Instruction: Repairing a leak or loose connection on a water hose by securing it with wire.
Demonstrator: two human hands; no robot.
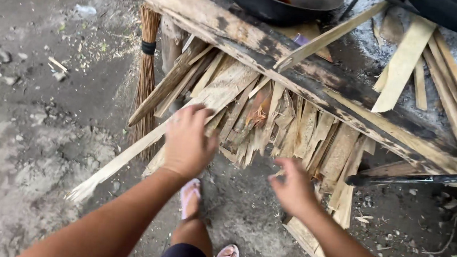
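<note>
Below the charred wooden beam [314, 78], a leaning stack of split wood strips [270, 120]. Left hand [186, 139] laid on a long pale strip [149, 140] at the stack's left side, fingers loosely curled over it. Right hand [290, 186] just before the stack's lower ends, fingers half bent, holding nothing. Left of the beam, an upright stick broom [147, 72]; atop it, a dark pan [282, 6]; right of it, more slats [404, 62].
</note>
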